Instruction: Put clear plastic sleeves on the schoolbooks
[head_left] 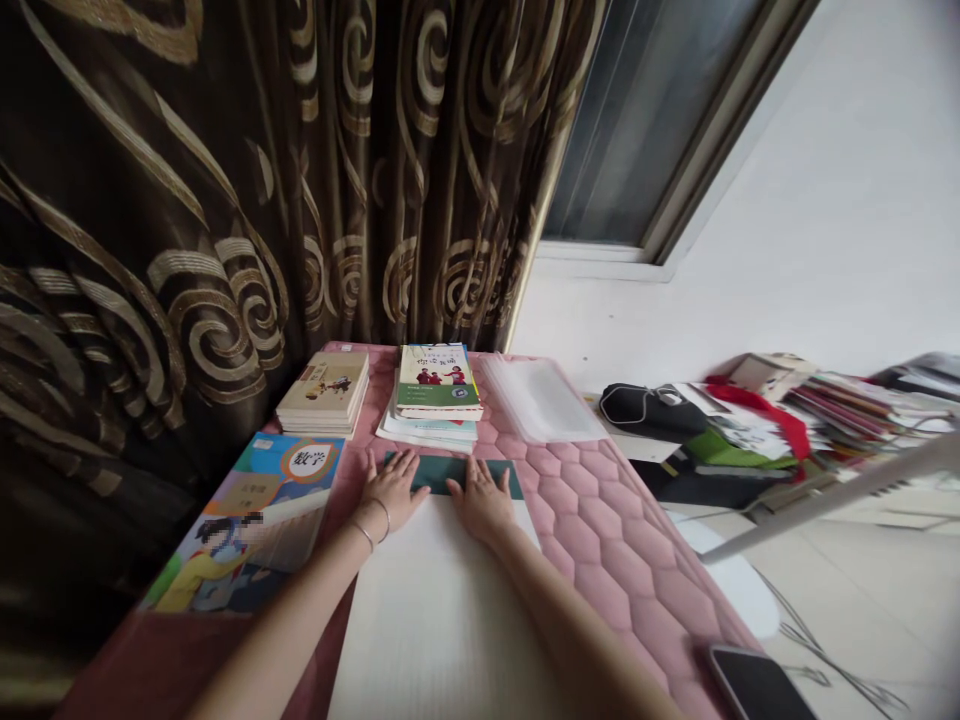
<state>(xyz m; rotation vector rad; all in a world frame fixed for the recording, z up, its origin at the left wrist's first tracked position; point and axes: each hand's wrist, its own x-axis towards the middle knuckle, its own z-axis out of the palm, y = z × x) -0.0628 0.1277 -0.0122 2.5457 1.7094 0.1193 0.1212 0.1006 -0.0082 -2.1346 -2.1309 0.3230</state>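
My left hand (391, 488), with thin bangles on the wrist, lies flat on the far edge of a large white sheet (435, 610). My right hand (480, 500) presses beside it on the same edge. Both sets of fingertips reach a dark teal strip (454, 474) along that edge. The sheet lies on a pink quilted mat (600, 530). Left of my left hand lies a maths textbook (251, 520) with a colourful cover. Ahead stand a stack of beige books (324, 393) and a green-covered book (436, 385) on paler books.
A clear plastic sleeve (540, 400) lies at the mat's far right. A black phone (754, 685) sits at the near right edge. A dark curtain (150, 220) hangs at the left. Papers, pencils and a black pouch (652, 410) crowd a surface to the right.
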